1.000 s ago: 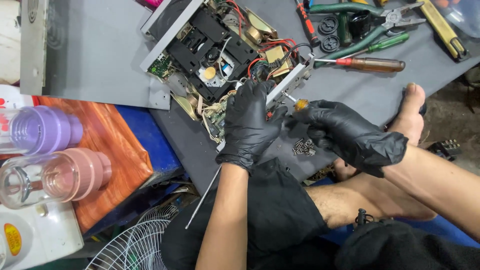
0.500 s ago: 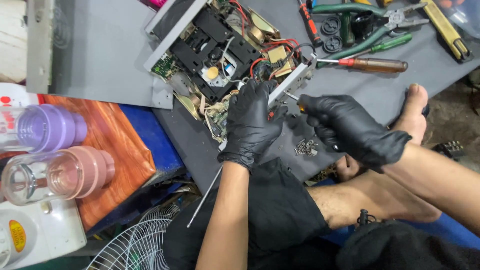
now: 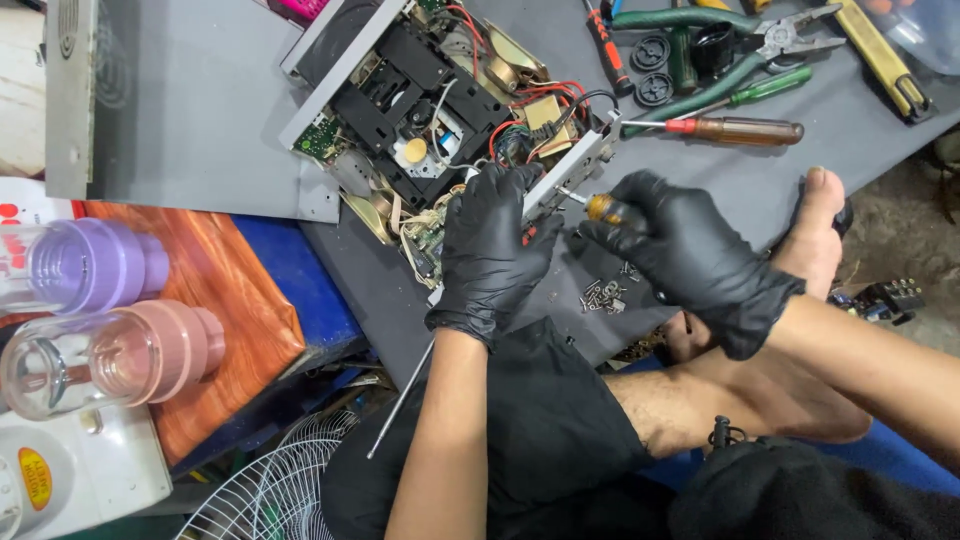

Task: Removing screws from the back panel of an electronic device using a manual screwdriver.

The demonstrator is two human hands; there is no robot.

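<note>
Partly hidden, item one: the opened electronic chassis, whose lower corner lies under our left hand; its upper end is cut off by the frame edge, and the small parts on its boards are too fine for us to tell apart. Red wires loop over the middle of it.

Item two: left hand, black glove, palm down, fingers curled over the grey side panel of the chassis and pressing on it; forearm bare, rising from the lower frame edge.

Item three: right hand, black glove, fingers wrapped tight about a screwdriver. Only the amber end of the handle and a short piece of shaft show; the tip meets the side panel, though we cannot make out the exact spot. Forearm enters from the right, crossing above our bare foot.

Item four: loose screws, a small heap on the grey mat, between the two hands.

Item five: spare tools at the top right, well apart from the hands: brown-handled screwdriver, green-handled pliers.

Item six: two plastic jars on their sides at the left, one cut by the frame edge
</note>
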